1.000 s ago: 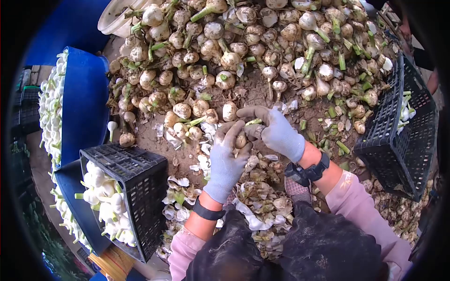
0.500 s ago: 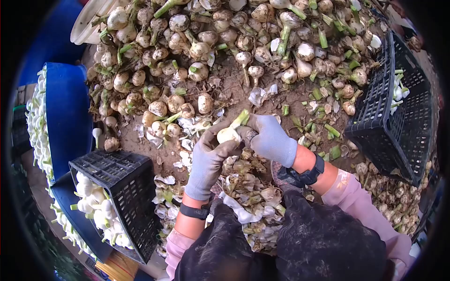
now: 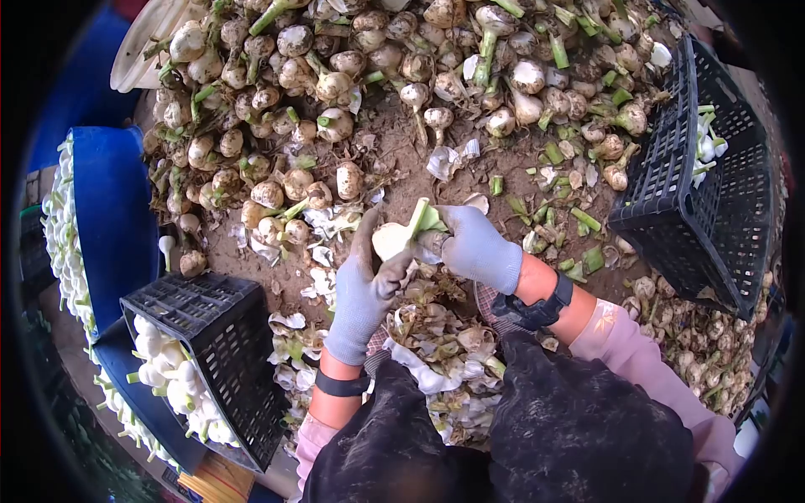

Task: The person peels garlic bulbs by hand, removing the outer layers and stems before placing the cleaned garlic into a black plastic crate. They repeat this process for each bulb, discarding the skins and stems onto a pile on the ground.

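A whitish garlic bulb (image 3: 389, 241) with a short green stem (image 3: 418, 214) is between my gloved hands, above the dirt floor. My left hand (image 3: 362, 289) is closed on the bulb, its forefinger along the left side and its thumb below. At the stem side, my right hand (image 3: 476, 249) pinches a flap of green-white outer skin (image 3: 433, 220) that stands away from the stem. Dirt darkens the fingertips of both gloves. Below the hands, a heap of peeled garlic skins (image 3: 444, 335) lies between my knees.
Unpeeled, soiled garlic bulbs (image 3: 335, 84) are piled ahead. At left, a black crate (image 3: 239, 360) holds clean white bulbs, beside a blue container (image 3: 113, 218) with more. Another black crate (image 3: 671, 201), at right, has a few white bulbs. Cut stems (image 3: 585, 220) litter the ground.
The bulb has turned, its stem more upright, and a flap of skin now stands away from it. My left fingers have straightened. The view has shifted slightly.
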`<state>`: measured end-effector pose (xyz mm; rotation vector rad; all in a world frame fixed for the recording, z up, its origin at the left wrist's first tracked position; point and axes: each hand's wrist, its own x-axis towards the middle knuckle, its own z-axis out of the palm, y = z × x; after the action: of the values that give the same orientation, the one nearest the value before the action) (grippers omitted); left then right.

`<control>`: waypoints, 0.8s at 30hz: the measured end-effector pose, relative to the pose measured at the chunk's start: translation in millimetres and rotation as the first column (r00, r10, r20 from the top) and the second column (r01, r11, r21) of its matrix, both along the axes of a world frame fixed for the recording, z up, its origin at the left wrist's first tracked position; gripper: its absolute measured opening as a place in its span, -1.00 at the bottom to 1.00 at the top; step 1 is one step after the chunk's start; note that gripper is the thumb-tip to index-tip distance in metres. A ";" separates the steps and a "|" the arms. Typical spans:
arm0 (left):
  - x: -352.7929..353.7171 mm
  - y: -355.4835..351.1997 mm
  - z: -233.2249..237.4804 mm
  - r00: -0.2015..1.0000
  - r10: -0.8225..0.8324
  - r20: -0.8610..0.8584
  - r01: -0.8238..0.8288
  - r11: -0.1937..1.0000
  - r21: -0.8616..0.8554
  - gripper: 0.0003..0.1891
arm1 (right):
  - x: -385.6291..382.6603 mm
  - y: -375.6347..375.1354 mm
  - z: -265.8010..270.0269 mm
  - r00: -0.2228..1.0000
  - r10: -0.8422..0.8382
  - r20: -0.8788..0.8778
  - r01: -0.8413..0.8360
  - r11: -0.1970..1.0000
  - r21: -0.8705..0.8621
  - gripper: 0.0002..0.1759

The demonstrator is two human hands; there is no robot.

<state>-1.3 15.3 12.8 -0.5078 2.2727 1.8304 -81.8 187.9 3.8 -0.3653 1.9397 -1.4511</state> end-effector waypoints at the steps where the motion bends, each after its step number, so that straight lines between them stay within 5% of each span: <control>1: -2.9 -1.2 0.1 0.998 0.063 0.013 -0.063 0.997 -0.037 -0.41 | 0.1 1.1 1.0 0.989 -0.019 0.144 0.023 0.999 -0.028 -0.75; 2: -5.3 4.9 0.0 0.967 0.238 -0.095 -0.241 0.970 -0.026 -0.53 | 0.7 1.6 2.0 0.958 -0.032 0.285 0.049 0.997 -0.053 -0.76; 3: -10.2 -1.1 -6.7 0.962 0.239 -0.134 -0.254 0.962 -0.104 -0.58 | 5.1 1.6 4.6 0.929 -0.002 0.371 0.051 0.991 -0.122 -0.77; 6: -12.4 -0.6 -3.4 0.939 0.280 -0.200 -0.305 0.947 -0.102 -0.66 | 18.9 -3.7 3.1 0.956 -0.035 0.292 0.071 0.991 -0.114 -0.79; 8: -14.4 -0.6 11.0 0.920 -0.259 -0.292 0.099 0.879 -0.467 -0.61 | 22.7 -0.2 -6.9 0.971 -0.015 0.240 0.045 0.992 -0.119 -0.78; 9: -11.7 -2.0 12.4 0.956 -0.205 -0.210 0.135 0.943 -0.304 -0.59 | 19.6 2.5 -2.5 0.986 0.093 0.137 -0.090 0.996 -0.023 -0.78; 10: -7.7 -7.5 7.7 0.997 -0.067 0.050 0.065 0.998 0.026 -0.63 | 14.3 2.9 4.8 0.977 0.211 0.042 -0.214 0.973 0.082 -0.78; 11: -1.7 -8.6 6.1 0.990 0.042 0.137 -0.065 0.984 0.169 -0.66 | 7.2 3.9 15.6 0.936 0.303 -0.180 -0.239 0.921 0.308 -0.76; 13: 2.3 -7.2 7.6 0.956 0.149 0.251 -0.264 0.808 0.527 -0.66 | -1.9 7.4 10.7 0.887 0.368 -0.277 -0.206 0.855 0.476 -0.78; 14: 1.6 -5.7 8.0 0.957 0.152 0.248 -0.266 0.807 0.528 -0.66 | -4.2 9.5 7.6 0.822 0.445 -0.356 -0.145 0.768 0.624 -0.75; 16: -0.2 -5.0 8.7 0.937 0.287 0.200 -0.326 0.510 0.796 -0.61 | 9.6 8.6 15.8 0.724 0.673 -0.150 -0.497 0.661 0.563 -0.74; 17: 0.5 -12.9 -1.4 0.891 0.336 0.305 -0.420 0.359 0.833 -0.57 | 17.1 4.8 36.4 0.560 0.828 0.022 -0.762 0.505 0.405 -0.73; 18: -1.4 -15.3 -1.8 0.865 0.405 0.297 -0.422 0.264 0.867 -0.59 | 38.5 7.0 39.1 0.461 0.887 -0.033 -0.862 0.456 0.221 -0.66; 20: -4.1 -20.1 -5.8 0.844 0.454 0.285 -0.433 0.265 0.861 -0.62 | 44.2 13.0 47.8 0.432 0.901 0.039 -0.900 0.428 0.085 -0.54; 21: -3.1 -20.4 -9.0 0.844 0.455 0.283 -0.431 0.262 0.864 -0.62 | 32.2 9.9 53.1 0.556 0.828 0.071 -0.809 0.520 0.274 -0.45; 22: -3.0 -19.5 -12.3 0.859 0.459 0.225 -0.422 0.386 0.820 -0.63 | 16.2 7.5 54.7 0.676 0.734 0.072 -0.676 0.577 0.458 -0.34; 23: -5.3 -17.4 -14.5 0.877 0.452 0.165 -0.404 0.503 0.764 -0.64 | 10.0 9.9 41.1 0.846 0.529 -0.069 -0.417 0.737 0.533 -0.11; 24: -9.8 -10.4 -9.2 0.884 0.449 0.128 -0.418 0.638 0.647 -0.63 | 4.0 14.2 28.6 0.901 0.353 -0.253 -0.225 0.878 0.423 -0.16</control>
<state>-11.1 4.8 3.6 -0.9318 1.3900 2.7129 -77.8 202.1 32.4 -0.7158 2.2528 -0.8232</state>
